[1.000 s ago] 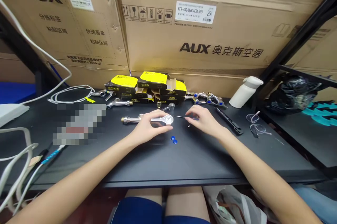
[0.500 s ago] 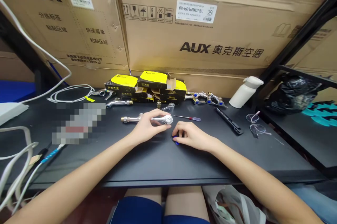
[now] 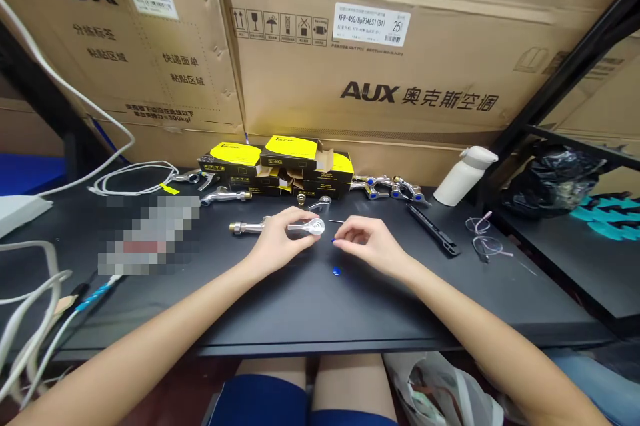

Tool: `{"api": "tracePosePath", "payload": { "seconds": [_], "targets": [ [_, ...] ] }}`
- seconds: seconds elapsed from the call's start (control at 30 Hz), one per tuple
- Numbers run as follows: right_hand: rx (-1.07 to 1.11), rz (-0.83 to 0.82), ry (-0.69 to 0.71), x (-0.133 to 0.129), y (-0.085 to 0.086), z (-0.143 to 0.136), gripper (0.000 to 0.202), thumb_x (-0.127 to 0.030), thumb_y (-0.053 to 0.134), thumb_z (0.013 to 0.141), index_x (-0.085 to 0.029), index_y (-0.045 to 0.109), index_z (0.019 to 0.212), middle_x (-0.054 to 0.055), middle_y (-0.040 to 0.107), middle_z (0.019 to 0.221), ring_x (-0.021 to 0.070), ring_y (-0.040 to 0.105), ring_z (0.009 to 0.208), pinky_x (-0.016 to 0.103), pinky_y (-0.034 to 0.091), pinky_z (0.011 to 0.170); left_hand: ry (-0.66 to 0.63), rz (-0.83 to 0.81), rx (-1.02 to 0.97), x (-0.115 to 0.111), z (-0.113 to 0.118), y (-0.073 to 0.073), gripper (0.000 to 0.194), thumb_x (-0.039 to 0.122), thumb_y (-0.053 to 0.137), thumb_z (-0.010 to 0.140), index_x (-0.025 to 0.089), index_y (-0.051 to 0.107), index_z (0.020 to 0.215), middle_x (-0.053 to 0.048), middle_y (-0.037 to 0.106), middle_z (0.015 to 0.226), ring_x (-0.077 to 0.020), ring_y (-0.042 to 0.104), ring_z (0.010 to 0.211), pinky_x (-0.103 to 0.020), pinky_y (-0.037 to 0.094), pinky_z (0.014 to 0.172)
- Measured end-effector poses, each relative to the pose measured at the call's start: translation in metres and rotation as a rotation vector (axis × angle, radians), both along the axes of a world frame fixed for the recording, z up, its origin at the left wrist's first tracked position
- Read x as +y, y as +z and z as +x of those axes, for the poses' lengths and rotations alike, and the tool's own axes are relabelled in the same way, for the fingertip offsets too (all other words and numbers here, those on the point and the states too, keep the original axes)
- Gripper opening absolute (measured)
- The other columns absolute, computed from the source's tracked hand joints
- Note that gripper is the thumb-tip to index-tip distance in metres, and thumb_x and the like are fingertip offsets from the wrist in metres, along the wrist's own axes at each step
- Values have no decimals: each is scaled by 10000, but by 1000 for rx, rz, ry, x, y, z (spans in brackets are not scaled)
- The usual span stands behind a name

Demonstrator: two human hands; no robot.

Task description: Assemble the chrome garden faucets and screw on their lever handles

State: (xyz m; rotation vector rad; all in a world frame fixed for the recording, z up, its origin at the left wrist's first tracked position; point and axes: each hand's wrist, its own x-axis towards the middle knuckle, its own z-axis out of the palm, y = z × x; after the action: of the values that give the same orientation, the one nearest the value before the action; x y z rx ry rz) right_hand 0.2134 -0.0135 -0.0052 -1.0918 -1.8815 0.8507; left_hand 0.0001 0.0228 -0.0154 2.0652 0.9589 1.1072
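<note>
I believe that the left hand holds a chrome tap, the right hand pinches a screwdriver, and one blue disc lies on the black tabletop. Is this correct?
Not quite: in the head view, the right hand pinches a small blue piece, not the screwdriver, mostly hidden behind it. The left hand does hold a chrome tap, and one blue disc lies on the black tabletop.

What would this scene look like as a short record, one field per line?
Left hand: gripping a shiny metal fitting
Right hand: pinching a small blue disc
On the table, nearer the person: second blue disc
Behind right hand: thin metal shaft, partly hidden
Back of table: stacked yellow-and-black boxes
Right side: white bottle, upright
</note>
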Motion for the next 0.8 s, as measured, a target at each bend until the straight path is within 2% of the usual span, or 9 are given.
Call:
{"api": "tracePosePath", "payload": {
  "seconds": [0.07, 0.13, 0.4, 0.5, 0.57, 0.67, 0.73, 0.8],
  "targets": [
    [178, 56, -57, -2, 1, -5, 123, -320, 679, 766, -204, 699, 801, 26, 643, 792, 148, 596, 666, 265, 502, 576, -19, 67, 44, -2, 1, 1, 238, 275, 672, 743, 215, 695, 973, -53, 675, 996, -215, 622, 946, -364, 472, 887],
    [253, 73, -67, -4, -1, -10, 136, -341, 678, 774, -216, 718, 812, 37, 648, 816, 158, 600, 690, 272, 510, 572, -51, 85, 61, -4, 2, 2, 240, 267, 668, 749, 220, 698, 983, -52, 675, 987, -211, 623, 932, -355, 470, 877],
    [285, 61, -52, -5, -12, -19, 130, -334, 673, 793, -221, 723, 834, 39, 642, 841, 146, 588, 668, 268, 510, 551, -116, 70, 56, -7, 2, 2, 252, 247, 685, 744, 219, 705, 994, -50, 670, 972, -199, 623, 913, -326, 479, 846],
    [247, 119, -66, -6, -13, -20, 122, -332, 656, 809, -230, 722, 827, 42, 646, 852, 156, 605, 694, 283, 522, 578, -144, 46, 58, -7, 2, 3, 235, 283, 690, 746, 219, 715, 971, -49, 673, 935, -203, 624, 892, -330, 483, 829],
    [172, 219, -87, -7, -12, -19, 112, -319, 646, 818, -241, 725, 830, 51, 640, 894, 162, 607, 718, 308, 535, 623, -152, 11, 43, -8, 3, 4, 262, 319, 708, 730, 210, 718, 969, -51, 672, 915, -201, 623, 864, -325, 490, 794],
    [58, 327, -70, -10, -9, -18, 126, -310, 679, 787, -259, 726, 891, 75, 617, 1087, 183, 615, 818, 361, 546, 744, -151, -101, 6, -9, 3, 9, 242, 339, 720, 709, 175, 725, 887, -62, 681, 895, -190, 624, 779, -291, 497, 662],
    [74, 282, -18, -11, -9, -19, 226, -316, 704, 761, -266, 705, 981, 78, 602, 1179, 207, 620, 922, 362, 552, 774, -166, -218, -42, -10, 3, 11, 214, 329, 720, 703, 157, 704, 831, -62, 693, 853, -184, 634, 734, -281, 498, 621],
    [166, 165, 23, -11, -9, -20, 262, -322, 706, 758, -256, 685, 1011, 73, 633, 1163, 220, 620, 999, 344, 563, 764, -186, -335, -118, -11, 4, 10, 248, 316, 742, 679, 159, 647, 846, -43, 696, 797, -173, 647, 689, -286, 510, 625]
  ]
}}
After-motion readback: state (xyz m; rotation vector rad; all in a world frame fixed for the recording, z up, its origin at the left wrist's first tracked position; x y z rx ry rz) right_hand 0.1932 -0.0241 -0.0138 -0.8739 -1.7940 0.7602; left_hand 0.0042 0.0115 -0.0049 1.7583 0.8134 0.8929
